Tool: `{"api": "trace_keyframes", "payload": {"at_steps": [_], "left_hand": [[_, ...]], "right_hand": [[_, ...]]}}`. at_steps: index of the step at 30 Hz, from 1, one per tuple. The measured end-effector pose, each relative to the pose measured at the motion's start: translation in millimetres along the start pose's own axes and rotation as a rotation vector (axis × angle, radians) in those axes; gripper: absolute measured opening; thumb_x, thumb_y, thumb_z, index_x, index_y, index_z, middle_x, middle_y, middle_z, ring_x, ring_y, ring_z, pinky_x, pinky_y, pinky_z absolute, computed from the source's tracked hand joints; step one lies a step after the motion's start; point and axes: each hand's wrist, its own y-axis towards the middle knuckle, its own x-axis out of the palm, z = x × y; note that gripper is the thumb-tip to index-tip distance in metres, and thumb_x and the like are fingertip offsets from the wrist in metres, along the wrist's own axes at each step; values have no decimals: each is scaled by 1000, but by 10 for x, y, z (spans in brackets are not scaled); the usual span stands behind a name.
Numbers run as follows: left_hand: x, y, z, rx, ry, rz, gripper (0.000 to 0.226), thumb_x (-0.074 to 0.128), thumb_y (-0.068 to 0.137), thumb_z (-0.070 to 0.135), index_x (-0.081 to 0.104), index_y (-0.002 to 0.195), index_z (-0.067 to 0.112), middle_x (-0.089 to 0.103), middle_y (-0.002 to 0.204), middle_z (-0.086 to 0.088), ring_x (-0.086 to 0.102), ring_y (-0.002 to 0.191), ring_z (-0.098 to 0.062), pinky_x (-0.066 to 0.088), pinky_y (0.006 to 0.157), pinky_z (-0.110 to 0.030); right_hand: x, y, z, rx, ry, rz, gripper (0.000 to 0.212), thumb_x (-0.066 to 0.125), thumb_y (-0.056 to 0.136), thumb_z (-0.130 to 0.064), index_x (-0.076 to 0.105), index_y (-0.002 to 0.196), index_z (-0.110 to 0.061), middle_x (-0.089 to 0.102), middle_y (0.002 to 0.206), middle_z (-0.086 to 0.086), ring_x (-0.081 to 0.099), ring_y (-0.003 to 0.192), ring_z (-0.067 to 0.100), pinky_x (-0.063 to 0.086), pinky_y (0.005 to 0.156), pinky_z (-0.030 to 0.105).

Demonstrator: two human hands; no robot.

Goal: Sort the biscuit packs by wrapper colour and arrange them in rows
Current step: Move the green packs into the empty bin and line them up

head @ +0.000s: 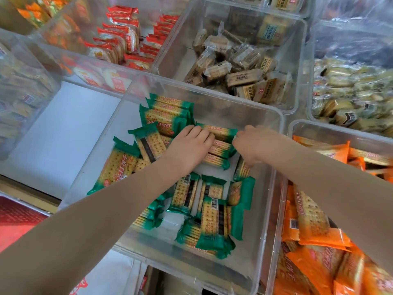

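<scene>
Now my left hand (190, 139) lies flat, fingers straight, on the green-wrapped cracker packs (219, 143) I am lining up mid-bin, while my right hand (249, 143) pinches the row's right end. Inside the clear plastic bin (274, 167) a far row stands; the near green packs (212, 220) lie loose, so I judge it roughly half done. Orange-wrapped packs (319, 241) sit apart, right.

We see little of the room itself. Under the bins on the left lies a pale, smooth tabletop (63, 133), evenly lit by soft daylight. At its near left edge runs a wooden strip (27, 193), and beside that a red mesh surface (14, 218).
</scene>
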Motion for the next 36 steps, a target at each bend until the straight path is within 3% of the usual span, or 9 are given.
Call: {"api": "trace_keyframes", "payload": {"at_steps": [4, 9, 11, 14, 17, 20, 24, 29, 36], "left_hand": [[72, 35, 13, -36, 68, 57, 50, 76, 60, 11, 64, 109, 6, 63, 99, -12, 61, 90, -28, 50, 78, -34], [95, 105, 58, -111, 99, 71, 42, 75, 59, 15, 65, 99, 8, 61, 85, -9, 59, 72, -25, 48, 67, -31], [97, 116, 69, -111, 79, 57, 42, 76, 58, 16, 66, 99, 9, 61, 82, -8, 59, 70, -24, 47, 66, -30], [-57, 114, 33, -106, 4, -54, 59, 77, 66, 25, 57, 119, 7, 59, 102, -11, 59, 92, -26, 46, 82, -32], [-210, 46, -11, -76, -405, -132, 61, 57, 89, 33, 33, 139, 6, 40, 137, -11, 37, 126, -27, 30, 105, -34], [-482, -55, -23, -240, -901, -6, 42, 43, 97, 24, 40, 136, 9, 46, 133, -5, 42, 124, -19, 30, 100, -24], [-671, -156, -108, -325, -1203, -228, 39, 42, 96, 38, 42, 133, 25, 56, 114, 9, 56, 96, -7, 43, 81, -23], [-575, -299, -230, -334, -830, -215, 32, 60, 88, 33, 52, 117, 22, 57, 93, 4, 47, 59, -4, 35, 51, -20], [-511, -443, -274, -67, -423, -279, 35, 57, 90, 29, 49, 122, 21, 55, 121, 1, 52, 108, -18, 47, 84, -35]], "right_hand": [[-14, -95, 17, -9, -34, -18, 53, 62, 84, -43, 50, 128, -16, 49, 124, 4, 41, 114, 22, 40, 87, 33], [-41, -203, 46, -44, 60, -41, 47, 66, 81, -45, 48, 115, -18, 54, 98, -2, 51, 91, 18, 45, 73, 31], [-50, -239, 49, -63, 38, -13, 49, 67, 80, -44, 47, 118, -19, 54, 104, 0, 49, 98, 20, 42, 76, 31], [-78, -324, 60, -46, -46, 109, 55, 67, 79, -44, 51, 123, -16, 49, 120, 4, 39, 112, 22, 37, 88, 32], [-66, -470, 75, -20, -91, 300, 59, 61, 79, -54, 52, 123, -17, 42, 124, 4, 33, 116, 22, 34, 94, 33], [18, -619, 32, 52, 65, 438, 65, 55, 80, -59, 42, 128, -17, 39, 129, 4, 32, 118, 23, 32, 100, 36], [56, -696, -140, 120, 331, 593, 65, 65, 74, -56, 40, 121, -18, 44, 122, 2, 39, 112, 21, 34, 96, 34], [-22, -574, -414, 59, 379, 516, 62, 63, 76, -58, 41, 119, -19, 48, 121, -1, 43, 113, 19, 36, 90, 31], [96, -334, -510, 132, 407, 332, 26, 53, 92, -19, 50, 118, -16, 53, 116, 5, 55, 103, 25, 49, 78, 37]]}}
